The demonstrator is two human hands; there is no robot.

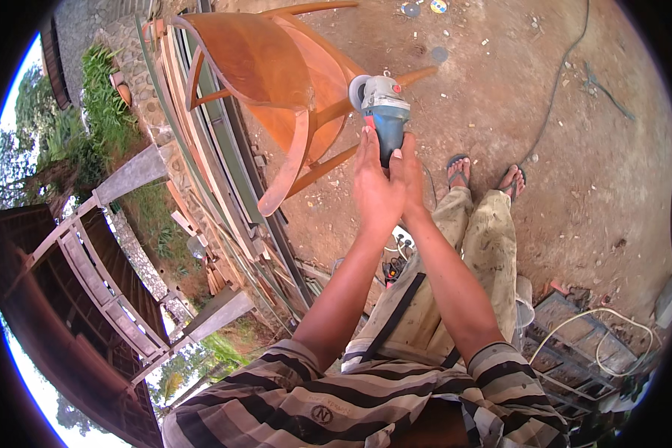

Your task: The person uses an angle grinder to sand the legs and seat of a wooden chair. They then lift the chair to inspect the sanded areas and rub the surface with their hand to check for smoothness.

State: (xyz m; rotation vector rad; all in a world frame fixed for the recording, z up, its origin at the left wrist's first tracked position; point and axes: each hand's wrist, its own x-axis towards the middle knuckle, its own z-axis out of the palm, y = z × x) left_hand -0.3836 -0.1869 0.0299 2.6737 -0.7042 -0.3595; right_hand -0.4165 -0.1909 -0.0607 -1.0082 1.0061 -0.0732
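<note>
Both hands are around the handle of a blue angle grinder (389, 120) with a grey metal gear head. My left hand (376, 187) wraps its left side, close to a red part on the body. On the right side, my right hand (411, 182) presses in with fingers along the casing. A round disc (359, 92) is mounted on the grinder's left side. It lies right beside the frame of a brown wooden armchair (277, 56); whether they touch I cannot tell. The chair is tipped over, and one curved armrest (287, 168) points towards me.
Long wooden planks (201, 145) lie along the stone edging at left. A power strip (403, 238) and cords sit near my legs. Loose discs (439, 54) and a long cable (557, 89) are on the dirt ground. A bucket (523, 305) and metal frame (582, 330) stand at lower right.
</note>
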